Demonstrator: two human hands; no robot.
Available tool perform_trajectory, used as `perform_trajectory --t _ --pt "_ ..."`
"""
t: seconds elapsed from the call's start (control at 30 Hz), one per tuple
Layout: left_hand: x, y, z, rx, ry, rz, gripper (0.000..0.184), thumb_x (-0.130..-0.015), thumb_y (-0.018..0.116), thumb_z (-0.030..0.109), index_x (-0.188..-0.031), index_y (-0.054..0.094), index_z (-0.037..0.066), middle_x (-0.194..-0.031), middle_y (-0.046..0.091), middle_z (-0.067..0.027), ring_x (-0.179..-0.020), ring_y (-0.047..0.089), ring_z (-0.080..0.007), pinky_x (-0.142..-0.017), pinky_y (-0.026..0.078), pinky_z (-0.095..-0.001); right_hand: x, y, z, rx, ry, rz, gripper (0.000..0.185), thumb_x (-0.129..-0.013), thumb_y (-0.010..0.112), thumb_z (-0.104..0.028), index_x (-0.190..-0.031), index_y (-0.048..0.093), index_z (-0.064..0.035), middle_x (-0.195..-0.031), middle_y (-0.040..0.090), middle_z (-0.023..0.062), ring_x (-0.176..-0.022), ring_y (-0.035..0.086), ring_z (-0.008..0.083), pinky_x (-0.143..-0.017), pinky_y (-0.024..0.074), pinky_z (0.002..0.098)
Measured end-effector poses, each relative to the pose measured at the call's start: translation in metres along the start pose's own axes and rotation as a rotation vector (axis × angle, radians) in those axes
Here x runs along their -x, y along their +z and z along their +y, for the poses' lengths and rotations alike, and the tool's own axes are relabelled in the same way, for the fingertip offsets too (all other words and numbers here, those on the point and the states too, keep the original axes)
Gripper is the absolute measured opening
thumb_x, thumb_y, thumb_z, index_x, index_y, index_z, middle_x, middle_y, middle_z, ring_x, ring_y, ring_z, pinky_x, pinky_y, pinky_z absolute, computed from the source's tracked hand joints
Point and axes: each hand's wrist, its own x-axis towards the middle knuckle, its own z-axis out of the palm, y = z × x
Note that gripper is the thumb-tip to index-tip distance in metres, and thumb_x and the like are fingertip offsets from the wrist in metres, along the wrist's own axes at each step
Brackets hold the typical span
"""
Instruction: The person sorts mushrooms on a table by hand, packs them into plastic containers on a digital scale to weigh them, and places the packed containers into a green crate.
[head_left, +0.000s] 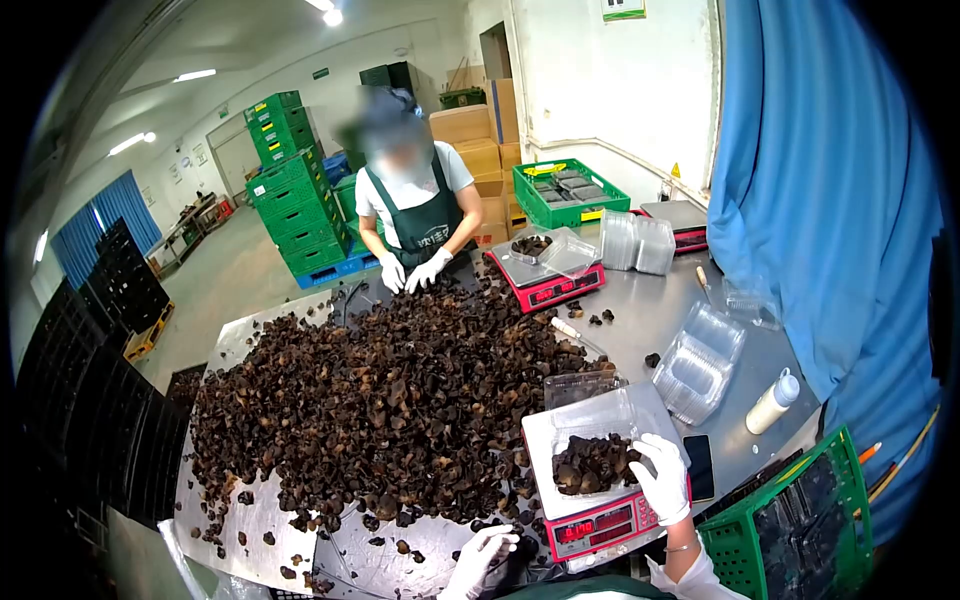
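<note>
On the near red-and-white scale (pixel 624 524) sits a clear plastic box filled with dark wood ear mushrooms (pixel 592 465). My right hand (pixel 664 482), in a white glove, is at the right edge of this box; its thumb and fingers are apart and reach toward the mushrooms there. To the left of the scale, by the table's near edge, my gloved left hand (pixel 486 560) has its fingers stretched out, with nothing visible in them. A large heap of loose wood ear mushrooms (pixel 390 400) spreads to the left. Red digits glow on the scale's display.
Across the table, a person in an apron (pixel 425 215) has gloved hands at the heap. A second scale (pixel 550 285), stacked clear boxes (pixel 698 365), a bottle (pixel 772 402) and a phone (pixel 700 465) share the table. A green crate (pixel 735 545) stands at right.
</note>
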Motion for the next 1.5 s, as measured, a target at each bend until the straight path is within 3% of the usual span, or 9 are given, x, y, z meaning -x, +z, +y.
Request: perform_trajectory --t 0.43,0.93,1.03,1.1,1.17,1.2,1.27,1.33,1.5 --pt "0.006 -0.014 0.0 0.011 0.105 0.179 0.023 -0.095 0.054 0.016 -0.112 0.059 0.001 -0.095 0.066 -0.007 -0.084 0.062 -0.0135 -0.075 0.048 -0.0244 0.005 -0.038 0.023 -0.017 0.043 0.209 0.024 -0.079 0.068 -0.008 -0.102 0.066 -0.0027 -0.107 0.064 0.0158 -0.102 0.059 0.033 -0.091 0.0448 0.0392" --pt "-0.002 -0.014 -0.002 0.015 0.19 0.128 0.021 -0.096 0.053 0.017 -0.109 0.06 0.002 -0.095 0.065 -0.0059 -0.083 0.059 -0.0116 -0.076 0.048 -0.0249 0.018 -0.027 0.035 -0.117 0.137 0.125 0.021 -0.079 0.066 -0.006 -0.099 0.066 -0.0012 -0.1 0.064 0.0162 -0.096 0.062 0.031 -0.084 0.0489 0.036" --pt "-0.01 -0.003 0.006 -0.226 0.173 0.094 0.029 -0.096 0.052 0.022 -0.112 0.06 -0.001 -0.097 0.064 -0.0076 -0.085 0.059 -0.0134 -0.08 0.048 -0.0275 0.005 -0.015 0.039 -0.302 0.295 -0.009 0.032 -0.082 0.068 -0.007 -0.113 0.062 -0.0024 -0.112 0.062 0.0112 -0.099 0.061 0.0195 -0.079 0.0502 0.0303" --pt "-0.023 0.007 0.015 -0.483 0.401 -0.081 0.032 -0.096 0.052 0.02 -0.119 0.055 -0.002 -0.101 0.065 -0.01 -0.087 0.061 -0.0143 -0.081 0.048 -0.0272 -0.01 0.018 0.066 -0.613 0.395 0.004 0.045 -0.089 0.06 -0.006 -0.134 0.049 -0.0058 -0.125 0.058 0.0067 -0.103 0.057 0.011 -0.087 0.0463 0.0249" --pt "-0.042 0.023 0.002 -0.024 0.176 -0.142 0.04 -0.096 0.052 0.02 -0.129 0.046 -0.002 -0.104 0.065 -0.0124 -0.086 0.06 -0.0146 -0.079 0.049 -0.0262 -0.028 0.051 0.097 -0.767 0.462 0.016 0.05 -0.093 0.056 -0.011 -0.14 0.041 -0.0062 -0.129 0.055 0.0066 -0.109 0.053 0.01 -0.088 0.0456 0.0246" --pt "-0.053 0.026 -0.003 -0.063 0.137 -0.148 0.043 -0.097 0.051 0.02 -0.134 0.041 0.0 -0.105 0.064 -0.0112 -0.085 0.061 -0.0144 -0.079 0.049 -0.0272 -0.037 0.06 0.1 -1.074 0.579 0.027 0.052 -0.093 0.056 -0.014 -0.142 0.037 -0.0066 -0.124 0.057 0.0074 -0.104 0.056 0.0106 -0.082 0.0488 0.0261" --pt "-0.083 0.028 -0.017 -0.09 0.079 -0.186 0.049 -0.098 0.05 0.022 -0.139 0.034 0.001 -0.106 0.064 -0.0104 -0.085 0.061 -0.0142 -0.079 0.05 -0.0279 -0.057 0.076 0.114 -1.061 0.731 -0.066 0.049 -0.095 0.056 -0.02 -0.139 0.039 -0.007 -0.114 0.06 0.0078 -0.088 0.063 0.0164 -0.07 0.0532 0.0283" --pt "-0.102 0.032 -0.025 -0.109 0.045 -0.213 0.051 -0.099 0.048 0.024 -0.142 0.031 0.001 -0.106 0.064 -0.0113 -0.089 0.062 -0.0147 -0.08 0.051 -0.0272 -0.065 0.069 0.103 -1.094 0.76 -0.101 0.046 -0.096 0.054 -0.025 -0.137 0.042 -0.0063 -0.114 0.06 0.0089 -0.098 0.061 0.0184 -0.076 0.0527 0.032" --pt "-0.12 0.025 -0.037 0.001 0.011 -0.246 0.041 -0.1 0.043 0.023 -0.136 0.043 0.004 -0.108 0.063 -0.0085 -0.096 0.062 -0.0168 -0.085 0.05 -0.0292 -0.043 0.029 0.055 -0.885 0.402 0.007 0.025 -0.094 0.055 -0.021 -0.114 0.061 -0.0069 -0.105 0.063 0.0054 -0.095 0.059 0.0148 -0.08 0.0491 0.0312"
